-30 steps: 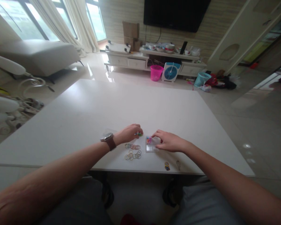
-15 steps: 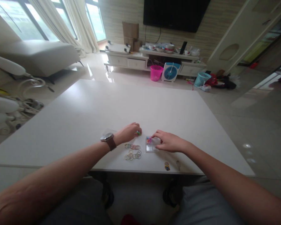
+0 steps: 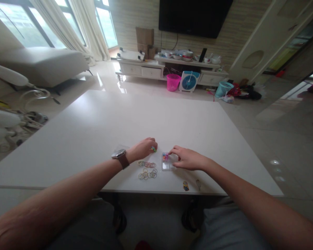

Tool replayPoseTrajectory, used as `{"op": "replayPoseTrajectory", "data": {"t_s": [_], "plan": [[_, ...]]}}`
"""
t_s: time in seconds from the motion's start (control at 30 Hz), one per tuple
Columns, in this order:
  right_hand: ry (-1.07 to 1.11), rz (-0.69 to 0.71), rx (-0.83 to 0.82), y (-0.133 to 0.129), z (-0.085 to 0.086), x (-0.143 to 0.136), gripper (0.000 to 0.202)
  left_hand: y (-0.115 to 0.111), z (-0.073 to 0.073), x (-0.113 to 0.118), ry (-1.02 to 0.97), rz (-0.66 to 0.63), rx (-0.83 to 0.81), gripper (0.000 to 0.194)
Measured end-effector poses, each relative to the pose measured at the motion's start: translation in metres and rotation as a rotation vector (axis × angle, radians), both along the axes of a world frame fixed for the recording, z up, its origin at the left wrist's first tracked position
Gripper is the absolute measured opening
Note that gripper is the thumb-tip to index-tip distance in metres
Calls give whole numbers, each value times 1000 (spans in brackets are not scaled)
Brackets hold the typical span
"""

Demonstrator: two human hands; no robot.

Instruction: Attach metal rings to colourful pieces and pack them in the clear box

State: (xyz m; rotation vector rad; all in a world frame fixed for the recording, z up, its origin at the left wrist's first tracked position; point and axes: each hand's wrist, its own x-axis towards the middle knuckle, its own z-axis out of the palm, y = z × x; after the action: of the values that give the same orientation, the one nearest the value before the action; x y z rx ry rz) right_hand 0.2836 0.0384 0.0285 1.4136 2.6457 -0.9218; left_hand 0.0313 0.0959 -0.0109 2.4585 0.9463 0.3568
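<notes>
Clear divided box (image 3: 166, 166) — flat on white table (image 3: 151, 118), pink-and-orange pieces (image 3: 165, 157) inside; green pieces (image 3: 153, 149) — apart, left.

The bench (image 3: 156, 121) is white. The basket (image 3: 173, 82) at one o'clock is bright pink. The little bits (image 3: 153, 149) at six o'clock look green, maybe yellow too.

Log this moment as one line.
left hand: at small green pieces | right hand: at clear box | rings: on table, near edge

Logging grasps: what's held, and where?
Left hand: small green pieces, at the fingertips; exact part unclear. Right hand: at the clear box, grip unclear.
</notes>
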Motion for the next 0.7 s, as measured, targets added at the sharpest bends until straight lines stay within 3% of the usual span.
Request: {"op": "replayPoseTrajectory", "data": {"t_s": [0.7], "plan": [[7,-4,-18,-1,3,-1,43,-2,3,2,24,-10,-18,11]]}}
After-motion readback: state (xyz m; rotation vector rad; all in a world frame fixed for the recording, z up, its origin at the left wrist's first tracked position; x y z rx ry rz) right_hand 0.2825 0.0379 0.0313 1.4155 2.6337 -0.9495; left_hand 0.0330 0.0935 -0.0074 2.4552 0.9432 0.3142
